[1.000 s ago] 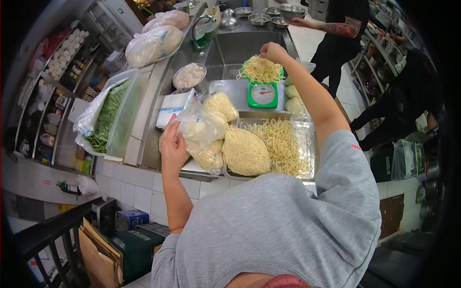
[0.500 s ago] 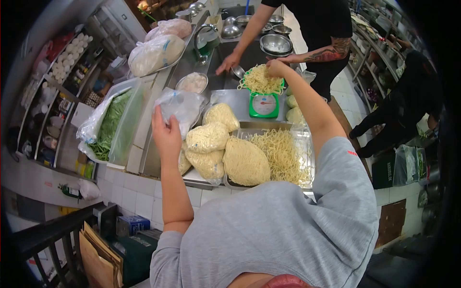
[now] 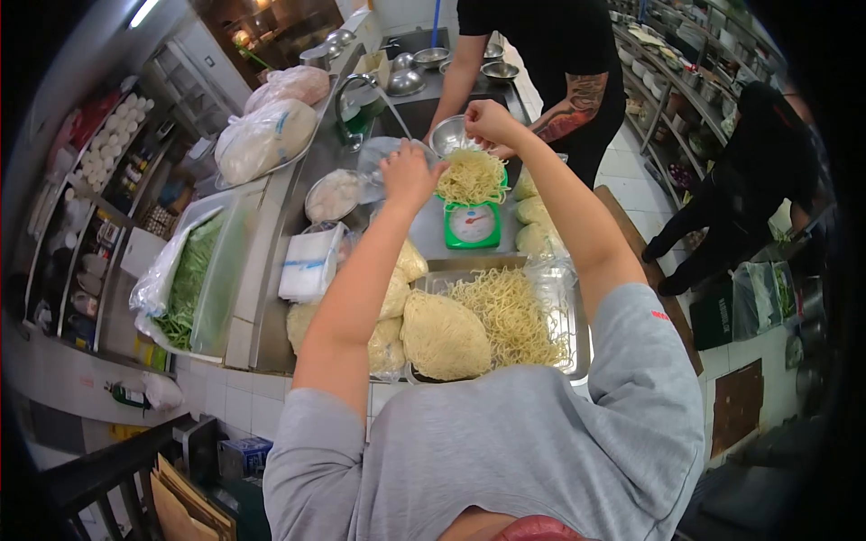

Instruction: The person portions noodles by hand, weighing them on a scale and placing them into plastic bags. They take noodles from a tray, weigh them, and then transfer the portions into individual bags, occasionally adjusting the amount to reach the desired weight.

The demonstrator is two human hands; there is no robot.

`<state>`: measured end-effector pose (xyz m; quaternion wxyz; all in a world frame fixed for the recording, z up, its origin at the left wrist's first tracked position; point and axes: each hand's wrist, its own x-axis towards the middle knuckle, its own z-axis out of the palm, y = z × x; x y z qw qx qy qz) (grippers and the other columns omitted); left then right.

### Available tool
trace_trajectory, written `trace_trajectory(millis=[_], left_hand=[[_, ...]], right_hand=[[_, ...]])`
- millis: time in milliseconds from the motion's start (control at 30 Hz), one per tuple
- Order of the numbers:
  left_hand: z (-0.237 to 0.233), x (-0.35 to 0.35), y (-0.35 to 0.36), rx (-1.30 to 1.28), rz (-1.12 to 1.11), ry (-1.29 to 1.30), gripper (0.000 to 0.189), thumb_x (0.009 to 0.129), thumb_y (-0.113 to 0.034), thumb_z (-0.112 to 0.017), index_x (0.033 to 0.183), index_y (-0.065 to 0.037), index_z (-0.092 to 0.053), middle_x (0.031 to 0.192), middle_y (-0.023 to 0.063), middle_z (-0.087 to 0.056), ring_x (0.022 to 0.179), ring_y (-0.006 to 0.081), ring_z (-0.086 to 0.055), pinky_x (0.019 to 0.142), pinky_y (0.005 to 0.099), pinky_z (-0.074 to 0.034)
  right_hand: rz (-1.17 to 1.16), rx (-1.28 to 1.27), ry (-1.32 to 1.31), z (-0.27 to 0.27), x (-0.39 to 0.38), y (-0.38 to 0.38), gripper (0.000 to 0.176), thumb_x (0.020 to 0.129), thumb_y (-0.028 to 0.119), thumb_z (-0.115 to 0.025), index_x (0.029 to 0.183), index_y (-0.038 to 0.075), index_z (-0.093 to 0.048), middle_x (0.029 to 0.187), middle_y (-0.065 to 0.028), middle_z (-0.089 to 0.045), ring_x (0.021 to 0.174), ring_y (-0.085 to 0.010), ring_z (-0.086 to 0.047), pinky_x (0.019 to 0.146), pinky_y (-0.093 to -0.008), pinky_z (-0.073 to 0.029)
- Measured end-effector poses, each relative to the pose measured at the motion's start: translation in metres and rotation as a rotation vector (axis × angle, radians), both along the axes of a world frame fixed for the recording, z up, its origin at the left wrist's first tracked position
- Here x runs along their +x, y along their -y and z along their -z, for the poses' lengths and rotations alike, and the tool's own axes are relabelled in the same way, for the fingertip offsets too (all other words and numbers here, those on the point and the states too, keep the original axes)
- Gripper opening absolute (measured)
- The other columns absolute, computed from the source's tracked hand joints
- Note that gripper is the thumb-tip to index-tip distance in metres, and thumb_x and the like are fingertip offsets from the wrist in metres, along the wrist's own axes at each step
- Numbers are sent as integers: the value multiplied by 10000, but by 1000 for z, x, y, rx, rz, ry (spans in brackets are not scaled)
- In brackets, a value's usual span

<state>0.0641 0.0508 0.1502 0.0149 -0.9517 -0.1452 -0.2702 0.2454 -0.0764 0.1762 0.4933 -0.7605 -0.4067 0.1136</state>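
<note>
Loose yellow noodles [image 3: 473,177] are heaped on top of a green dial scale [image 3: 472,225]. Just above the heap is my right hand [image 3: 492,124], its fingers pinched together; whatever they hold is too small to make out. My left hand [image 3: 410,175] holds a clear plastic bag [image 3: 380,160] left of the scale. In front of the scale, more loose noodles [image 3: 510,316] lie in a metal tray [image 3: 580,335]. Bagged noodles [image 3: 444,335] sit at the tray's left, partly behind my left forearm. A stack of plastic bags [image 3: 311,264] lies left of that forearm.
Across the counter a co-worker in black [image 3: 550,45] leans over the sink, hands near a metal bowl [image 3: 451,135]. At the left stand a bin of green vegetables [image 3: 194,279], large filled bags [image 3: 266,140] and a bowl of white food [image 3: 332,197]. Another person [image 3: 767,162] stands at the right.
My left hand has moved right and forward from the bag stack, now with a bag. My right hand has risen off the noodles. The co-worker's arm has shifted, and the view has tilted.
</note>
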Motion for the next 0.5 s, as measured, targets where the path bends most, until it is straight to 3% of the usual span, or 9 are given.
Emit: trace_trajectory(millis=[133,167,200,367,467,500], left_hand=[[8,39,12,-74,12,-175,741,711,-582,-642,1146,10,-544,1141,165,-572,1094,329,-524,920,479,-358],[10,44,15,-72,-4,-195,758,686,-584,-665,1149,3,-542,1131,160,-573,1098,322,-523,918,476,-360],[12,48,18,-68,-21,-214,777,660,-586,-689,1152,-4,-540,1122,155,-574,1101,314,-523,917,474,-362],[20,58,20,-139,-58,-282,835,588,-564,-751,1190,-32,-520,1185,146,-549,1127,298,-513,916,472,-370],[23,56,15,-206,-53,-295,829,592,-552,-755,1193,-33,-518,1211,147,-543,1134,298,-515,916,481,-374],[22,55,14,-226,-51,-306,826,595,-549,-755,1193,-31,-517,1214,146,-544,1133,299,-519,916,485,-376]], right_hand=[[77,-120,47,3,-5,-2,142,750,99,-602,839,-12,-597,657,-149,-626,564,-185,-652,458,-319,-541],[101,-207,118,13,-4,-4,208,740,113,-616,910,-6,-620,718,-155,-645,622,-229,-671,483,-326,-556],[125,-301,114,20,-6,-7,257,701,112,-628,947,34,-631,745,-100,-638,580,-190,-627,449,-321,-535],[-78,-352,537,90,13,-24,247,634,129,-662,859,28,-661,722,-112,-650,579,-185,-640,450,-311,-525],[-13,-364,197,48,-4,-15,216,619,117,-664,815,25,-671,656,-106,-635,539,-182,-635,453,-303,-520],[-36,-338,277,32,-9,-11,208,620,112,-671,805,17,-670,621,-102,-620,496,-177,-616,452,-304,-522]])
